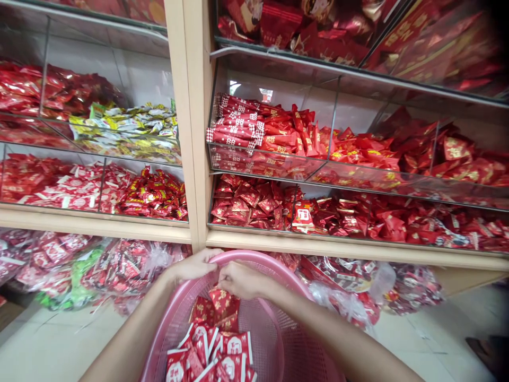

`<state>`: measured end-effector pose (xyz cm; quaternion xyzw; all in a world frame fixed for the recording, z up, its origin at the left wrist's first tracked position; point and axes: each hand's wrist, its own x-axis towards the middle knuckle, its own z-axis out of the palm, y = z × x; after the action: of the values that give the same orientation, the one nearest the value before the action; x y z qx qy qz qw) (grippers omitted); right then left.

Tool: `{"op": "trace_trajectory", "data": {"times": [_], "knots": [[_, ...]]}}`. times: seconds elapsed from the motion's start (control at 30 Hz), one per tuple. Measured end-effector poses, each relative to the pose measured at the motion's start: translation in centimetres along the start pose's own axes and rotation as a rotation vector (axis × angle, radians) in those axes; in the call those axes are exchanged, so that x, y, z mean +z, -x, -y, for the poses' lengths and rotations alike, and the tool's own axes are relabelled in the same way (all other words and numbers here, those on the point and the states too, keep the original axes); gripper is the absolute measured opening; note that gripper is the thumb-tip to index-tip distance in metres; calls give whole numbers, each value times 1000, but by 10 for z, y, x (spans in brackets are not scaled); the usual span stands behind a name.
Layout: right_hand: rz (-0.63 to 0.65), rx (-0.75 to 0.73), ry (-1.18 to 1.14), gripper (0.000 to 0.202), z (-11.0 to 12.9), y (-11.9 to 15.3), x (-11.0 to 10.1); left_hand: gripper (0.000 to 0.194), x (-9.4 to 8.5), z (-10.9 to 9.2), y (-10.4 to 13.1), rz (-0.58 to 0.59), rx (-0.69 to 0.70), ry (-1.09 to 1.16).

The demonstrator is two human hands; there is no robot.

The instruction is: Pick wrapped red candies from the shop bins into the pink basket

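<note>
A pink plastic basket (284, 276) with a perforated wall is in front of me, below the shelves. My left hand (199, 265) is closed over its far left rim. My right hand (240, 279) is inside the basket near the far rim, its fingers curled together at the top of a red packet with gold print (226, 305). The fingertips are partly hidden. Beneath and nearer to me lie several red-and-white candy packets (234, 345) in the left part of the basket.
Divided shelf bins hold red packets (246, 204), checked-end packets (234, 127) and yellow-white packets (131, 119). A wooden upright (194, 132) separates two shelf units. Filled plastic bags (123, 268) sit under the bottom ledge (358, 249) on the tiled floor (51, 339).
</note>
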<state>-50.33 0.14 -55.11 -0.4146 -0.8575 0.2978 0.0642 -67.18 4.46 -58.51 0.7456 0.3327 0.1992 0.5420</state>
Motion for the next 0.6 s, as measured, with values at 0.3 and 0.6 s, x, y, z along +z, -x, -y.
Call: {"op": "trace_trajectory", "data": {"times": [0.3,0.6], "knots": [[-247,46,-48,16,1,20,-7,33,-1,-2,1,5,-26,59],[-823,458,432,22,-20,55,-98,39,-1,-8,2,27,-94,103]]}}
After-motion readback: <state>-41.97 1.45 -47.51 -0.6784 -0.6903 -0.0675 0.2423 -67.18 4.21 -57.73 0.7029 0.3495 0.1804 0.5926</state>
